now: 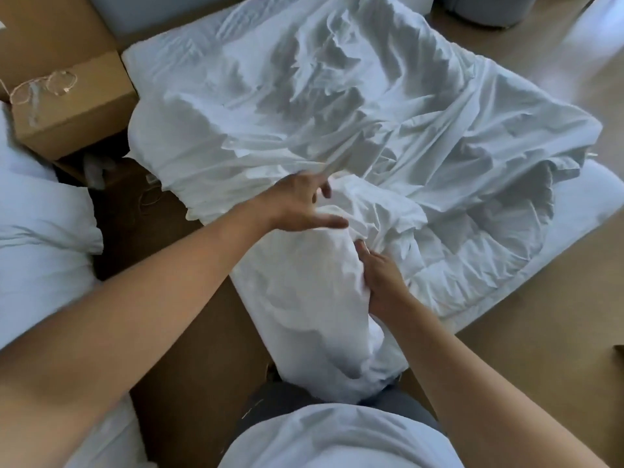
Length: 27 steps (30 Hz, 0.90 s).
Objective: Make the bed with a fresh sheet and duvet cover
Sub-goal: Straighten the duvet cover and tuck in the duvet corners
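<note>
Right hand (381, 282) grips duvet (337, 113) on mattress (591, 197) on brown floor (540, 315); left hand (300, 204) open.

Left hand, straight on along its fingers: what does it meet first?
The crumpled duvet cover, right in front of the left hand; depth is unclear, so it might skim over the folds.

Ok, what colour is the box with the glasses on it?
Plain brown, the cardboard box; the head view shows it best.
</note>
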Each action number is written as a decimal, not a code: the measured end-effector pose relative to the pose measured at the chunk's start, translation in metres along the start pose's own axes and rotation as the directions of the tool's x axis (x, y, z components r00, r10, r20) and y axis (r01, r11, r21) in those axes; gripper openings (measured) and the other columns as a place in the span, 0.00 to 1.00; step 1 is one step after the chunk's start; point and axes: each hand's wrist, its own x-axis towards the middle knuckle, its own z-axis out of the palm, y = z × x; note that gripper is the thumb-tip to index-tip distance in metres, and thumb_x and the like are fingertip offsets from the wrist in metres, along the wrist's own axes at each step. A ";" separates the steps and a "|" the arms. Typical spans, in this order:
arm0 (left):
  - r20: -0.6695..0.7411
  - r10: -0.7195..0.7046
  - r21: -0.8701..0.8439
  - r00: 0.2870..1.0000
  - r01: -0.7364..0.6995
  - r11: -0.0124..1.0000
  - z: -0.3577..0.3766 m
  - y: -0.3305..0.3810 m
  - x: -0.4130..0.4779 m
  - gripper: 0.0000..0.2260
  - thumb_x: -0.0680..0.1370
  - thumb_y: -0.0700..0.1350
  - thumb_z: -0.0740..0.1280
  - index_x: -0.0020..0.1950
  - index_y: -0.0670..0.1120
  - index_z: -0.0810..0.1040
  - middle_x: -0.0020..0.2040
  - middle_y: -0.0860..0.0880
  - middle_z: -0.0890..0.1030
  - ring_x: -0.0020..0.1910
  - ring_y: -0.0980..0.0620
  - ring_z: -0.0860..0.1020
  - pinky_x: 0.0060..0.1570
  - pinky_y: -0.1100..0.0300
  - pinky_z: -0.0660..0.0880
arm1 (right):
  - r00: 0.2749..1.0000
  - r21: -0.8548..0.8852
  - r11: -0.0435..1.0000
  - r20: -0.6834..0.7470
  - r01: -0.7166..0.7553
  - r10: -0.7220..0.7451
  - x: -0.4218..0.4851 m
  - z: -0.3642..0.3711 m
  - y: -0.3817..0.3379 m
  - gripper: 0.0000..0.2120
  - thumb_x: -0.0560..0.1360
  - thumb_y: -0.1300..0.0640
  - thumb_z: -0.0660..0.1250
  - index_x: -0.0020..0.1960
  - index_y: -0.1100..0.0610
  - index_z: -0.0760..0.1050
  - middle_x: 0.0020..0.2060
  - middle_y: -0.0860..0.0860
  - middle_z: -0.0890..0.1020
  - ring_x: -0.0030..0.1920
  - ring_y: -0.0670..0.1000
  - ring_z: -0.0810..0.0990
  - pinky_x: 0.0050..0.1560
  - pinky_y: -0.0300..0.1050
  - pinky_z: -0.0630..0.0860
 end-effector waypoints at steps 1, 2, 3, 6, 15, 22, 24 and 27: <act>0.118 -0.110 0.027 0.987 0.108 0.994 0.013 -0.006 -0.017 0.44 0.58 0.75 0.74 0.68 0.57 0.69 0.61 0.50 0.72 0.60 0.48 0.74 0.58 0.55 0.75 | 1.000 0.034 0.999 -0.018 0.000 0.001 0.001 0.005 -0.002 0.16 0.80 0.48 0.69 0.56 0.61 0.83 0.51 0.59 0.86 0.52 0.60 0.86 0.51 0.56 0.83; 0.209 -0.228 -0.025 0.951 0.238 0.971 0.028 -0.012 -0.033 0.53 0.54 0.76 0.75 0.74 0.60 0.61 0.67 0.49 0.66 0.65 0.45 0.70 0.63 0.50 0.73 | 0.999 0.068 0.998 -0.030 0.011 -0.009 0.001 0.012 -0.005 0.18 0.80 0.48 0.69 0.58 0.62 0.82 0.52 0.60 0.86 0.54 0.61 0.85 0.57 0.59 0.81; 0.286 -0.314 -0.216 0.906 0.380 0.900 0.042 -0.017 -0.047 0.57 0.54 0.73 0.78 0.77 0.60 0.55 0.70 0.48 0.64 0.67 0.44 0.69 0.64 0.46 0.73 | 0.999 0.105 0.994 -0.034 0.026 -0.023 0.002 0.019 -0.007 0.18 0.80 0.48 0.68 0.60 0.63 0.81 0.54 0.61 0.85 0.55 0.61 0.84 0.59 0.60 0.80; 0.585 -0.061 -0.811 0.809 0.585 -0.016 0.078 -0.036 -0.061 0.39 0.72 0.54 0.78 0.78 0.46 0.66 0.69 0.43 0.76 0.66 0.43 0.77 0.66 0.44 0.74 | 0.997 0.242 0.968 -0.043 0.070 -0.062 -0.006 0.045 -0.006 0.15 0.82 0.51 0.67 0.56 0.62 0.81 0.49 0.58 0.87 0.50 0.57 0.86 0.49 0.52 0.84; 0.423 0.006 -0.906 0.906 0.422 0.036 0.069 -0.072 -0.057 0.17 0.79 0.47 0.72 0.66 0.43 0.80 0.61 0.42 0.83 0.60 0.43 0.82 0.56 0.48 0.81 | 0.889 -0.154 0.970 -0.395 0.186 -0.233 -0.018 0.070 0.014 0.25 0.66 0.36 0.76 0.49 0.57 0.83 0.44 0.52 0.87 0.47 0.55 0.86 0.49 0.49 0.84; 0.375 -0.085 -0.803 0.923 0.369 0.467 0.041 -0.089 -0.048 0.16 0.73 0.55 0.77 0.57 0.52 0.80 0.52 0.51 0.86 0.52 0.49 0.84 0.53 0.50 0.82 | 0.663 -0.681 0.721 -0.482 0.128 -0.573 0.002 0.052 -0.003 0.21 0.73 0.39 0.72 0.32 0.55 0.75 0.31 0.47 0.79 0.39 0.52 0.78 0.42 0.44 0.67; 0.372 -0.058 -0.774 0.926 0.344 0.532 0.034 -0.087 -0.043 0.16 0.74 0.56 0.75 0.58 0.51 0.81 0.52 0.50 0.86 0.52 0.48 0.84 0.52 0.51 0.82 | 0.598 -0.673 0.739 -0.579 0.033 -0.555 0.008 0.054 -0.010 0.18 0.77 0.41 0.69 0.38 0.56 0.79 0.40 0.54 0.83 0.48 0.58 0.81 0.47 0.44 0.70; 0.341 -0.074 -0.779 0.937 0.326 0.535 0.029 -0.077 -0.037 0.16 0.76 0.58 0.73 0.58 0.49 0.83 0.51 0.49 0.87 0.50 0.48 0.85 0.49 0.52 0.83 | 0.421 -0.744 0.648 -0.543 0.160 -0.727 -0.008 0.065 -0.020 0.19 0.77 0.40 0.68 0.42 0.56 0.77 0.43 0.53 0.82 0.48 0.57 0.80 0.47 0.44 0.69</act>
